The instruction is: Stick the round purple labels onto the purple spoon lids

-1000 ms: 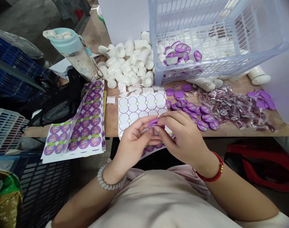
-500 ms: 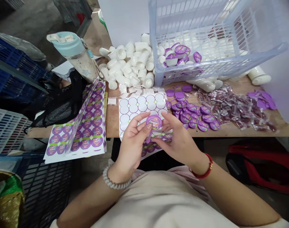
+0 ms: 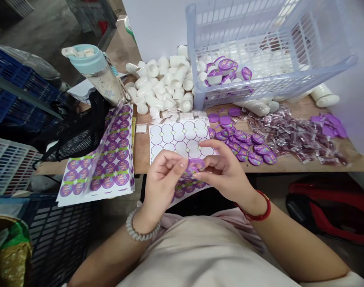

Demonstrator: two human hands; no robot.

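Between my hands is a round purple lid with a printed label on its face, tilted over the sticker sheet. My left hand pinches its left edge between thumb and fingers. From the other side, the thumb and fingers of my right hand grip the lid's right edge. Under them lies a sticker sheet, its upper rows peeled to bare white circles and its lower rows still bearing purple labels. Right of it sits a pile of labelled purple lids, with several plain lids behind.
White cups are heaped at the back, beside a pale plastic crate holding cups and lidded cups. Small reddish-brown packets spread to the right. More sticker sheets, a black mesh bag and a tumbler stand left.
The lid has come lower and tilted, so its label now shows only in part. My right fingers have closed onto its right edge, and my left hand has shifted down and left.
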